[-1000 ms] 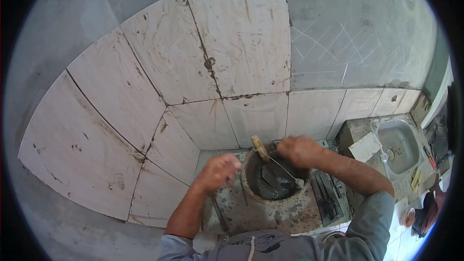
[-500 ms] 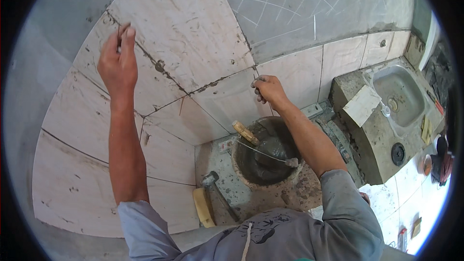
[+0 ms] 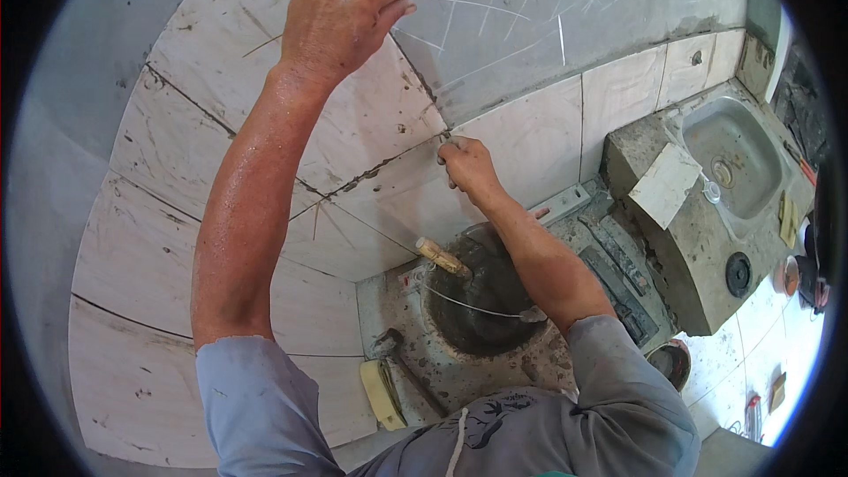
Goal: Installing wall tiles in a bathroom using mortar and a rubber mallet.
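Note:
My left hand (image 3: 344,22) is raised at the top edge of the upper wall tiles (image 3: 371,106), beside grey scored plaster (image 3: 495,26); its fingers pinch a small thin object I cannot make out. Lower and to the right, my right hand (image 3: 468,168) has curled fingers at the corner where tile joints meet, touching or very near the joint; what they hold, if anything, is too small to name. Below my hands, a bucket of grey mortar (image 3: 473,314) holds a wooden-handled tool (image 3: 437,256), with a wire handle across it.
A hammer (image 3: 411,371) and yellow sponge block (image 3: 382,395) lie left of the bucket. At right, a concrete counter bears a steel sink (image 3: 733,155), a loose white tile piece (image 3: 664,185) and a black disc (image 3: 738,275). Dark trays (image 3: 609,283) rest beside the bucket.
My left hand has risen from near the bucket, across the left tiles, to the upper tiles' edge. My right hand has risen from the bucket to the joint, shifting slightly left lately.

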`<state>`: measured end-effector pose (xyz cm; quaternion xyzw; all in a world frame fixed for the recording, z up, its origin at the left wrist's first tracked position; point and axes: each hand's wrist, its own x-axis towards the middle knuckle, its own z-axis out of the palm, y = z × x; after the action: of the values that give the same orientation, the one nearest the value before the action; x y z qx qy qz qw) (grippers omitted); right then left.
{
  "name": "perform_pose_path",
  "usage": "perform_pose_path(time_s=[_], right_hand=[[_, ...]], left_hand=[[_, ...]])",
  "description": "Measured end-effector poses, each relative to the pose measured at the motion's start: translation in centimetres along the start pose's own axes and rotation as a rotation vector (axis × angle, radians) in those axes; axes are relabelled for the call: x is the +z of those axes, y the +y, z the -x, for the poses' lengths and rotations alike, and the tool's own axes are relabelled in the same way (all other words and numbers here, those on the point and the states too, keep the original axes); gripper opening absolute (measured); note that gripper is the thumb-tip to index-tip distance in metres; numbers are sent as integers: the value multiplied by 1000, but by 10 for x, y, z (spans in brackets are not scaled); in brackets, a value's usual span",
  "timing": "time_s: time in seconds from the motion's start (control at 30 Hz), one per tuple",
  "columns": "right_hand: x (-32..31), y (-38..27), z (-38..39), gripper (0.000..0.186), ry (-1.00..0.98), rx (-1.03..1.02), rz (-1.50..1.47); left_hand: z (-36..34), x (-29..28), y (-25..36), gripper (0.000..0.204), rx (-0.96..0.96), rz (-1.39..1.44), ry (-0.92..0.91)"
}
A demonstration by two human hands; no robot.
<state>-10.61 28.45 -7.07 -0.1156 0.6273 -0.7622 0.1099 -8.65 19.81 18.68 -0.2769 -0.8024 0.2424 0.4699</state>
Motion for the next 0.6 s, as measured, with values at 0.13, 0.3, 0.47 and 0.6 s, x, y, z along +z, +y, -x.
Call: perform_pose_path(time_s=[0.13,0.3,0.47,0.6], right_hand=[[-1,9,-5,24,18,-58,7],[3,13,-8,25,39,-63,-45],[5,32,-19,25,99,-130,-60],[12,35,-19,26,147,-174,16]], left_hand=[[10,19,5,15,45,-2,-121],[22,25,-13,17,65,-26,-128],[19,32,-15,19,99,-28,-89],[17,39,-23,26,156,-87,-82]])
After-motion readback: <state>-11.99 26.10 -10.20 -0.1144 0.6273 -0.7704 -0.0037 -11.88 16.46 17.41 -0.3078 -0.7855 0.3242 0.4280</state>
